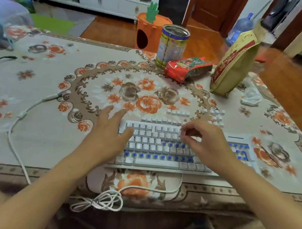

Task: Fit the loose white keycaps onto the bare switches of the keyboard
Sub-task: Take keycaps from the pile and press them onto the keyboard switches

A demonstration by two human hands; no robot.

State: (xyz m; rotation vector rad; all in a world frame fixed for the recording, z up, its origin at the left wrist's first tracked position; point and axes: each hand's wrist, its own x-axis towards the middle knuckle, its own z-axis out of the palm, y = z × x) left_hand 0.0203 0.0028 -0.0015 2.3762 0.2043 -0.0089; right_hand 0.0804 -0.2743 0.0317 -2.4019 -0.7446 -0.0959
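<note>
While both hands hover over the keyboard (155, 148), the left hand (108, 134) lies flat with fingers spread and straight, its thumb resting on the keys at the board's upper left corner, nothing gripped. Over at three o'clock from it, the right hand (203, 140) is curled, fingertips drawn together above the upper right part of the main key block; whether a keycap sits pinched in there I cannot tell, the blur hides it.

Look at the keyboard itself: white caps fill the top rows and the spacebar row, but bare switches (154, 156) with blue stems show in a line just above the spacebar, a few more in the row under the right hand's fingers, and a cluster at the far right end by the wrist.

At twelve o'clock from the keyboard, loose white keycaps (161, 120) sit in a row on the surface (40, 125), just beyond the board's top edge, with more at one o'clock in small groups.

Further out at twelve, a metal tin (173, 45) stands upright, a red packet (188, 68) lying just beside it, and a tall yellow-green bag (236, 63) stands at one o'clock. A crumpled white wrapper (251, 97) lies near the bag. A white cable (20, 124) loops away at nine o'clock, and another coil (99, 202) hangs off the surface's near edge at six.
</note>
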